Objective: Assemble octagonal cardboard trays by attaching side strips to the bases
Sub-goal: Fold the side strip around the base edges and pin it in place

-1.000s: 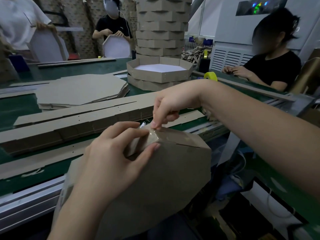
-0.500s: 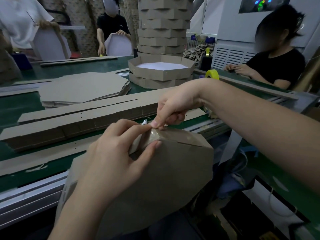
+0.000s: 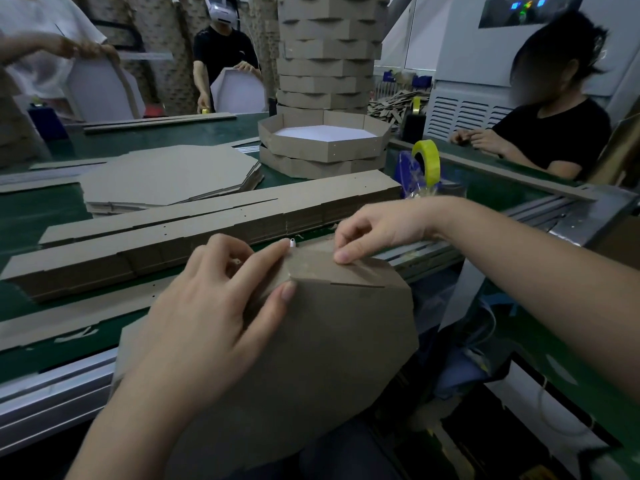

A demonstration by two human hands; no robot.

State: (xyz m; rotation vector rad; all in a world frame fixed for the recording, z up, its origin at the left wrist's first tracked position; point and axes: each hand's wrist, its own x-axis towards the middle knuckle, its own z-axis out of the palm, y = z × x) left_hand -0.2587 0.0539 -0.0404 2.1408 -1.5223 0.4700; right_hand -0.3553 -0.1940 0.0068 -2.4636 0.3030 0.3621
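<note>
By the table (image 3: pixel 41 209), upright: one tray (image 3: pixel 311 341), my left hand (image 3: pixel 207 306) gripping its corner, right hand (image 3: pixel 377 226) pinching the taped side strip (image 3: pixel 329 268). Finished trays (image 3: pixel 322 143) stacked beyond; flat bases (image 3: pixel 166 174), loose strips (image 3: pixel 207 230) await assembly.

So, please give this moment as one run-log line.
stage: taping corner | left hand: grips tray at corner | right hand: presses tape onto side strip | yellow tape roll: on table

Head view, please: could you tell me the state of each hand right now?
Left hand: holds the cardboard tray at its top corner.
Right hand: pinches the tray's taped side strip.
</note>
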